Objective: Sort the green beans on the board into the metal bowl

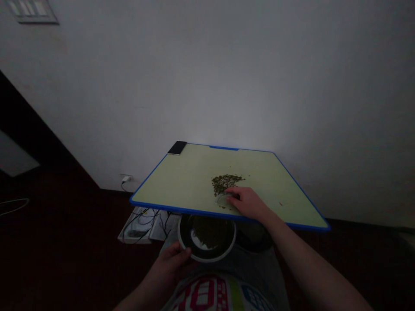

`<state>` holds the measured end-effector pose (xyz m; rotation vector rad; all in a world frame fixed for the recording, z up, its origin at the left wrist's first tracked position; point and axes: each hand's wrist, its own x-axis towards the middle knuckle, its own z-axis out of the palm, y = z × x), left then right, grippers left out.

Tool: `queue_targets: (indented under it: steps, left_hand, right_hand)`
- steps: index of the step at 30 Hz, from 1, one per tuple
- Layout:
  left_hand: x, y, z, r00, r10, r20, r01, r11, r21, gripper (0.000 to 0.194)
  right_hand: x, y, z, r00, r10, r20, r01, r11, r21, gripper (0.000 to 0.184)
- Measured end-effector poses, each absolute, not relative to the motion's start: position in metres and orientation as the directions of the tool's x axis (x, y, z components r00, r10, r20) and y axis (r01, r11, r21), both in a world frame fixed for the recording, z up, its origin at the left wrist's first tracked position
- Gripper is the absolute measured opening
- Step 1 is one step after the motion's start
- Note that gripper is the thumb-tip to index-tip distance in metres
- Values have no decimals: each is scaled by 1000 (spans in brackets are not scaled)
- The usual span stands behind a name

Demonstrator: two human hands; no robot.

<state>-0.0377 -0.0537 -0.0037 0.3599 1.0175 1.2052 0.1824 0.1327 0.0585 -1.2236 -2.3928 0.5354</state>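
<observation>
The right hand (248,203) curls partly closed over a small clear dish (222,201), just beside loose green grains (225,182) on the blue-edged counter (181,181). The left hand (171,261) clamps the rim of a dark bowl (207,237) below the counter's edge.

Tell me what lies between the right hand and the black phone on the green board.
In the head view, a heap of small greenish bits lies there, nearer the right hand than the phone.

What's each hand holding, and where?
The left hand holds a dark bowl by its white rim. The right hand has its fingers on a small clear round piece on the green board; whether it's gripped can't be told.
</observation>
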Motion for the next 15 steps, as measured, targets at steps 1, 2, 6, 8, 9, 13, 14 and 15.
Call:
queue_targets:
  steps: [1, 2, 6, 8, 9, 13, 14, 15]
  left_hand:
    - [-38, -54, -4, 7, 892, -452, -597, 366, 713, 26]
    - [-38, -54, -5, 8, 893, -451, -597, 366, 714, 25]
    - [-38, -54, -8, 7, 894, -448, -604, 361, 711, 23]
    - [-38, -53, -7, 9, 894, -448, -612, 359, 704, 24]
    - [-38, -53, -6, 12, 895, -447, -613, 360, 704, 24]
    - [-37, -54, 1, 19, 893, -450, -594, 372, 714, 23]
    - [-37, -54, 2, 23, 892, -452, -595, 375, 711, 24]
    - [-36, -54, 3, 29, 892, -451, -599, 377, 706, 24]
  right_hand:
    - [181, 131, 58, -546, 820, 171, 665, 548, -507, 31]
    - [180, 129, 58, -552, 816, 169, 659, 552, -511, 31]
    - [176, 122, 57, -546, 818, 179, 654, 550, -519, 31]
    - [174, 118, 57, -541, 822, 179, 661, 547, -514, 31]
    - [173, 116, 58, -535, 826, 175, 669, 541, -509, 31]
    - [166, 107, 59, -525, 837, 155, 689, 525, -500, 33]
    - [164, 104, 60, -536, 830, 153, 683, 533, -500, 34]
    - [161, 101, 59, -553, 819, 152, 671, 546, -501, 33]
